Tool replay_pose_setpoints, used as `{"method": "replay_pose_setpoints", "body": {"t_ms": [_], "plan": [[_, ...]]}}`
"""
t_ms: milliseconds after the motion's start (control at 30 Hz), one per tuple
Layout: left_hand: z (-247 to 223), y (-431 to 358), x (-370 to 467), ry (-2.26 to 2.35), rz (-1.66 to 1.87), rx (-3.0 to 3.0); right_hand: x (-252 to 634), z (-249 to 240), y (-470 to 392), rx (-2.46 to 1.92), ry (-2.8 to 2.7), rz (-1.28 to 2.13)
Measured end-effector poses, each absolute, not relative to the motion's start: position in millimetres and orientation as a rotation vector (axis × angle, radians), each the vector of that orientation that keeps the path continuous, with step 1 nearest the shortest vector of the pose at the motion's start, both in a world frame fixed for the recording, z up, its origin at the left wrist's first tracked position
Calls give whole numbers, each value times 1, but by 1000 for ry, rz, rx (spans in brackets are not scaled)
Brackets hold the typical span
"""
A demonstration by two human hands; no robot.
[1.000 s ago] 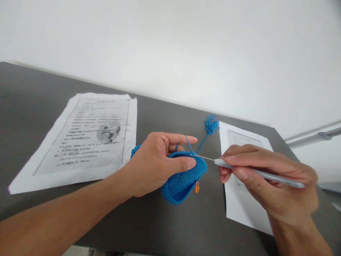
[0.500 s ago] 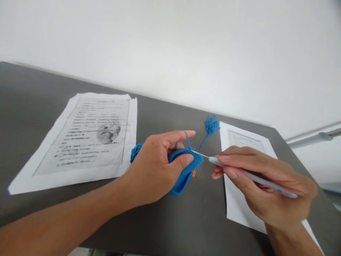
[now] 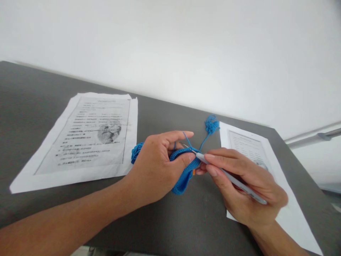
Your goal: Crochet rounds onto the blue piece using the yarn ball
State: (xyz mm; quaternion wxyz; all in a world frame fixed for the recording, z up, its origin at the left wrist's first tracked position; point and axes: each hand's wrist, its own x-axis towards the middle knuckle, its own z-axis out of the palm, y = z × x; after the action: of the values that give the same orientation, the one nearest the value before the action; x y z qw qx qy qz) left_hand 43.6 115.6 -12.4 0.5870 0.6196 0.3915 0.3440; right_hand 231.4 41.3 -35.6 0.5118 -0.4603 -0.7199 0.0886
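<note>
My left hand (image 3: 162, 167) pinches the rim of a blue crochet piece (image 3: 182, 181) between thumb and fingers. A strand of blue yarn (image 3: 187, 139) loops over its raised index finger and runs down to the rim. In my right hand (image 3: 245, 185) is a crochet hook (image 3: 234, 179) with a grey handle, held like a pen. Its metal shaft passes through the rim, and the tip shows behind the piece near the yarn strand. A small orange stitch marker (image 3: 194, 172) hangs at the piece's right side, partly hidden by my right fingers.
A printed sheet (image 3: 87, 131) lies on the dark table (image 3: 170, 224) at left, another sheet (image 3: 293, 209) under my right hand. A loose blue yarn tangle (image 3: 212, 124) sits toward the back, and a blue yarn bundle (image 3: 136, 153) behind my left hand. A white wall rises behind.
My right hand has moved left toward the crochet piece, and the hook now reaches further through its rim. My left hand has stayed nearly in place.
</note>
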Motion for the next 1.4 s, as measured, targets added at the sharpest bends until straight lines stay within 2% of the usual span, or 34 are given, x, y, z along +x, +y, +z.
{"method": "replay_pose_setpoints", "body": {"t_ms": [300, 533, 767, 1400], "plan": [[-15, 114, 46, 776, 900, 1007, 225, -36, 47, -974, -1539, 459], [-13, 118, 45, 692, 793, 683, 232, -28, 30, -1036, -2145, -316], [-9, 118, 43, 712, 759, 645, 224, -21, 22, -1033, -2314, -608], [-12, 128, 42, 788, 863, 937, 236, -15, 17, -1128, -2227, -437]]}}
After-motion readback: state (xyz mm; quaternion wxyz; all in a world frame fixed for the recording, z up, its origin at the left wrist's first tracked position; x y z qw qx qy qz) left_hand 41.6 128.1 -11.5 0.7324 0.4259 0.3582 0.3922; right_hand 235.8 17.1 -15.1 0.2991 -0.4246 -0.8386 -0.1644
